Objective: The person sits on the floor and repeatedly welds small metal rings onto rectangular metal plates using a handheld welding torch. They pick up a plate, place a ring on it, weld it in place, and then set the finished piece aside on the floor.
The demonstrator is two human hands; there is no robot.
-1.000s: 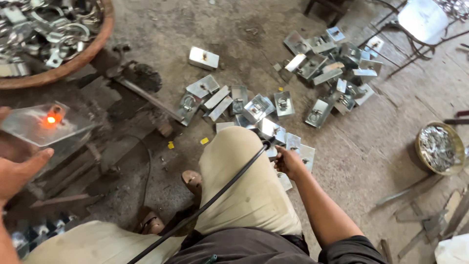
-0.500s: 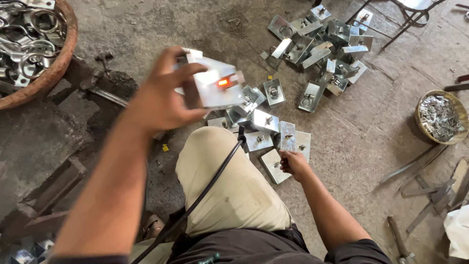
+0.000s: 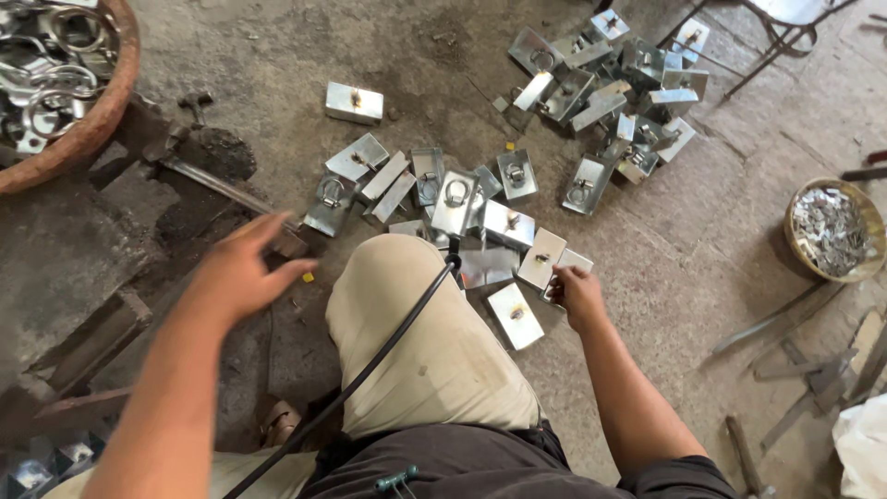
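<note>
While the right hand [image 3: 577, 294] pinches a metal plate [image 3: 565, 268] on the floor [image 3: 277, 55], the left hand [image 3: 242, 273] hovers empty, fingers spread; lifting that plate seems next.

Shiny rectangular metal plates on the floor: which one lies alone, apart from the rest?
The shiny rectangular metal plate at upper left, with bare concrete floor all around it; the others overlap in piles.
</note>
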